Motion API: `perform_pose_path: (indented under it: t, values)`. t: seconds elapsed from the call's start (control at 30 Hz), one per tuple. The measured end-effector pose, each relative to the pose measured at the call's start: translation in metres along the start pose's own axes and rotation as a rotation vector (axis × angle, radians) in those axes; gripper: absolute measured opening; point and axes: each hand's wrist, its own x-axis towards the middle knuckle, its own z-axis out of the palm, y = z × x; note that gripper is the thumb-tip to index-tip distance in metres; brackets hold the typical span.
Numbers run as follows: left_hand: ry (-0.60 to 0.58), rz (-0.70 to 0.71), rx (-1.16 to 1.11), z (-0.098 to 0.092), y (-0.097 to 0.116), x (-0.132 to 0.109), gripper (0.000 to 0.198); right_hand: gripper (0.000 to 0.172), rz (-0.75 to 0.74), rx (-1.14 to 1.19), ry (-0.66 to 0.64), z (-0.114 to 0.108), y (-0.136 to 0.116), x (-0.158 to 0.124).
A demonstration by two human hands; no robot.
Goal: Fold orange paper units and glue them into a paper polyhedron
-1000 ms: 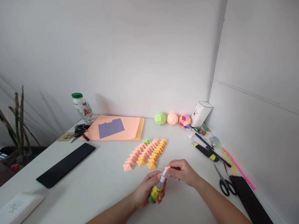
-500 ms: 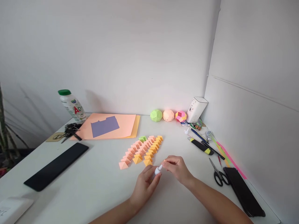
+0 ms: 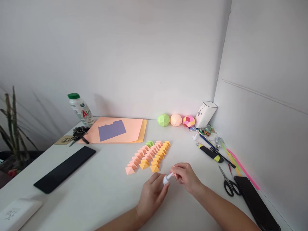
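My left hand [image 3: 151, 193] is wrapped round a small white glue bottle [image 3: 166, 180], its tapered nozzle pointing up and to the right. My right hand [image 3: 187, 177] pinches a small peach paper piece [image 3: 174, 173] at the nozzle's tip; fingers cover most of the paper. Just beyond my hands, small folded paper pyramids stand in slanting rows: peach pyramids [image 3: 130, 170] on the left, orange pyramids [image 3: 155, 168] on the right, and a few green ones [image 3: 149, 143] at the far end.
Three faceted paper balls, including a green ball [image 3: 163, 120], sit by the wall. Peach paper sheets [image 3: 132, 128] lie back left near a white bottle [image 3: 81, 110]. On the right are a cutter [image 3: 209, 153], scissors [image 3: 228, 186] and a black phone-like slab [image 3: 256, 202].
The view has shifted slightly left, so everything appears a little farther right. My right hand has turned slightly, with the peach paper still at the nozzle tip.
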Motion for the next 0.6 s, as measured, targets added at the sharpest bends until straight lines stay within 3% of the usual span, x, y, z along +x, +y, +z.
perform_pose_path:
  t: [0.1,0.2,0.3,0.4,0.6]
  values:
    - [-0.074,-0.054,-0.125,-0.002,0.005,0.005,0.023,0.024,0.035,0.072,-0.066,-0.003,0.0,0.003]
    - [-0.159,-0.207,-0.322,-0.003,0.005,0.008,0.032,0.027,0.007,0.079,-0.125,-0.004,-0.002,0.004]
    - [-0.236,-0.331,-0.556,-0.002,0.005,0.01,0.039,0.034,-0.08,0.003,-0.167,-0.004,-0.007,0.002]
    - [-0.269,-0.349,-0.71,-0.002,0.005,0.012,0.039,0.038,-0.175,-0.145,-0.183,-0.004,-0.011,-0.001]
    - [-0.257,-0.39,-0.715,-0.003,0.002,0.015,0.04,0.035,-0.312,-0.361,-0.122,-0.003,-0.011,-0.004]
